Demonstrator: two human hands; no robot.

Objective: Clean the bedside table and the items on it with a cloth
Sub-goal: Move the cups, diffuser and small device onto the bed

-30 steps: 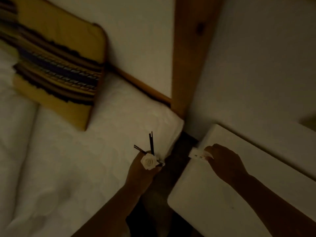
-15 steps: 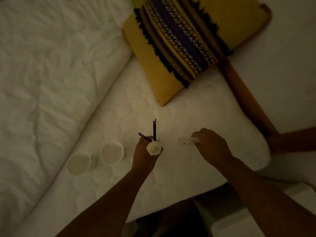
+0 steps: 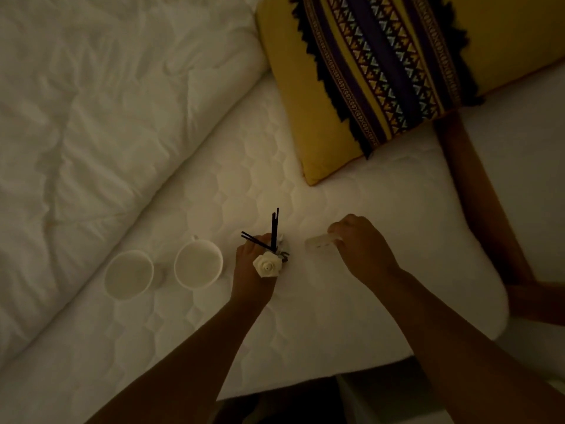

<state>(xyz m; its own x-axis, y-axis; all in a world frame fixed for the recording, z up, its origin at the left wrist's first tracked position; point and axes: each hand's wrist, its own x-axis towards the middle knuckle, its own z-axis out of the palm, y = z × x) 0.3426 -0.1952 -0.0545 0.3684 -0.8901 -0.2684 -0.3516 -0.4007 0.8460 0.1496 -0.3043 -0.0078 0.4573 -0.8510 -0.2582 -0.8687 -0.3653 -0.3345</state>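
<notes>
Head view, dim light. Left hand wrapped around a small reed diffuser with black sticks and a white rose, fingers closed about its base, lowered onto or just above the mattress near its middle; contact with the quilting impossible to judge. Right hand pinching a small pale flat item between fingertips, held just right of the diffuser, low over the mattress toward its right edge; identity unclear in the gloom. Two white cups standing side by side on the mattress, just left of the left hand. Rumpled duvet along the left side, yellow patterned cushion toward the top right corner. Only a pale sliver of the bedside table showing at the bottom edge, below the right forearm. No cloth anywhere in sight.

Probably the clearing step: items parked on the bed to free the tabletop. Next, by this reading: setting both pieces down upright and stable on the soft surface, diffuser kept vertical against spills, then fetching a cloth.
</notes>
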